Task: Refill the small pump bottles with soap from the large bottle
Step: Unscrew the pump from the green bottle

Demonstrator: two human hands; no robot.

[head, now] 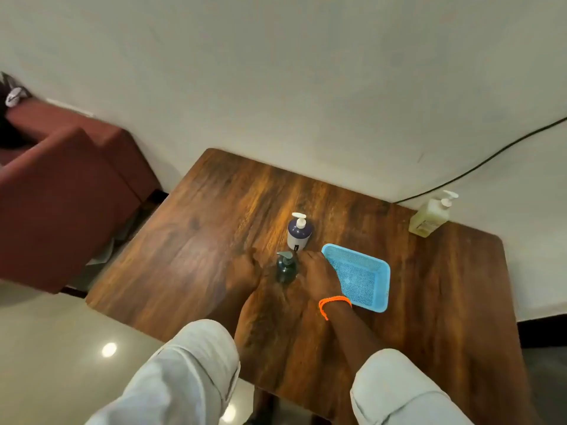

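Hands flank the upright dark pump bottle point(287, 268) on the table point(196, 250): left hand point(242, 271) blurred, grip unclear; right hand point(317, 274) rests loosely beside it.

1 head view, steeply down onto the wooden table point(214, 240), near.

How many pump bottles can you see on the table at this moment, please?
3. A dark green bottle stands between the two hands, a purple-and-white bottle just behind it, and a yellowish bottle at the far right corner by the wall. None seems hidden.
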